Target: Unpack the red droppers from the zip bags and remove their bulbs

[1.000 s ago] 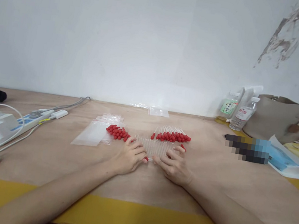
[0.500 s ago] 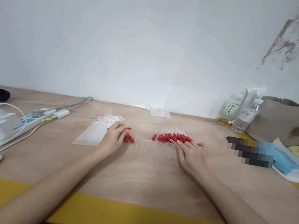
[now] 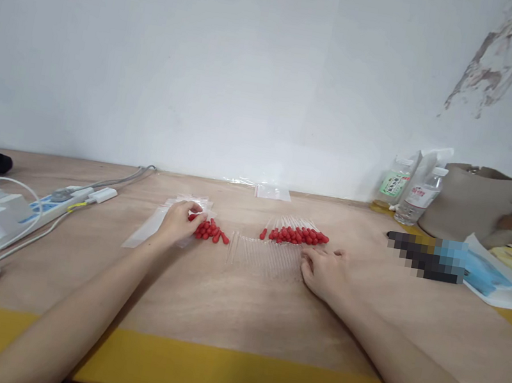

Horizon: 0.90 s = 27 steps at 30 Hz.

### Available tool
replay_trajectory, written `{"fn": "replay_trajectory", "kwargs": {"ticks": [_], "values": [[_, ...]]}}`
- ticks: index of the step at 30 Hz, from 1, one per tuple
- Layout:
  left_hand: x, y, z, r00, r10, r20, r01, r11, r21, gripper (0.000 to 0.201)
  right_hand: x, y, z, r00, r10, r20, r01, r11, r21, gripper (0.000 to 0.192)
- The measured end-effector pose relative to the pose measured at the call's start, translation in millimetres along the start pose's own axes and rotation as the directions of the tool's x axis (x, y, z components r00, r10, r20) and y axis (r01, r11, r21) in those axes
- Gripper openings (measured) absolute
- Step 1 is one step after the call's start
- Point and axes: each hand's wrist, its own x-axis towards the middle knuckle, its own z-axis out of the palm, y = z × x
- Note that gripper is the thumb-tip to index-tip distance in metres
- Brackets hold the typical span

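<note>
My left hand (image 3: 179,221) is at the left end of a pile of red rubber bulbs (image 3: 211,231), thumb and fingers closed around a red bulb at the pile's edge. Under and beside that hand lies a clear plastic bag (image 3: 145,229). In the middle of the table is a row of thin clear tubes (image 3: 265,258). Behind them lie several droppers (image 3: 300,235), red bulbs toward me and thin stems pointing away. My right hand (image 3: 323,272) rests at the right end of the clear tubes, fingers bent and together; what they hold, if anything, is hidden.
At left stand a power strip (image 3: 53,201), white chargers and cables (image 3: 9,246). A small zip bag (image 3: 274,192) lies by the wall. On the right are bottles (image 3: 420,198), a grey handbag (image 3: 472,203) and a blue-and-white pack (image 3: 498,275). Yellow tape (image 3: 227,375) edges the table.
My left hand has moved left, uncovering more of the red bulbs. My right hand has lowered slightly, and the thin tube sticking out of its fingers before no longer shows.
</note>
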Motion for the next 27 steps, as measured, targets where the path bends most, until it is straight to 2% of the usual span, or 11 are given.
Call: {"fn": "replay_trajectory", "kwargs": {"ticks": [3,5,7,9,12,15,18,21,25,27], "values": [[0.2,13.1,-3.2,0.991,0.050,-0.122,-0.052,0.999,-0.010,0.024,-1.3,-1.3,0.3,1.000,-0.015,-0.004,0.015,1.000,0.005,0.023],[1.7,30.6,-1.5,0.985,0.141,-0.102,-0.142,0.990,-0.008,0.022,-2.0,-2.4,-0.7,1.000,-0.018,-0.001,0.018,1.000,0.005,0.024],[4.1,53.3,4.7,0.975,0.220,0.005,-0.220,0.975,0.022,0.022,-2.3,-3.5,-2.2,1.000,-0.021,0.012,0.021,1.000,0.006,0.025],[7.1,77.6,15.0,0.966,0.231,0.116,-0.240,0.969,0.063,0.023,-2.2,-4.2,-4.1,0.999,-0.022,0.032,0.021,1.000,0.008,0.026],[11.9,108.8,34.8,0.945,0.142,0.293,-0.192,0.969,0.152,0.024,-0.9,-3.8,-7.7,0.999,0.000,0.043,-0.002,1.000,0.030,0.027],[16.9,127.8,54.5,0.929,0.074,0.362,-0.151,0.971,0.187,0.030,2.1,-0.1,-10.9,0.996,0.076,0.036,-0.078,0.994,0.070,0.028],[21.7,135.8,70.1,0.917,0.010,0.400,-0.102,0.972,0.210,0.034,6.5,7.2,-11.5,0.985,0.169,0.041,-0.172,0.978,0.121,0.030],[27.0,136.3,77.4,0.918,-0.055,0.394,-0.040,0.973,0.229,0.034,10.9,16.5,-8.9,0.964,0.261,0.049,-0.265,0.944,0.196,0.030],[29.6,127.6,64.3,0.955,-0.052,0.291,-0.011,0.977,0.211,0.029,14.3,26.6,-2.8,0.923,0.385,0.001,-0.368,0.881,0.296,0.028],[23.2,119.5,48.6,0.970,0.008,0.242,-0.051,0.984,0.169,0.025,14.5,28.1,0.1,0.917,0.391,-0.076,-0.341,0.869,0.359,0.026]]}}
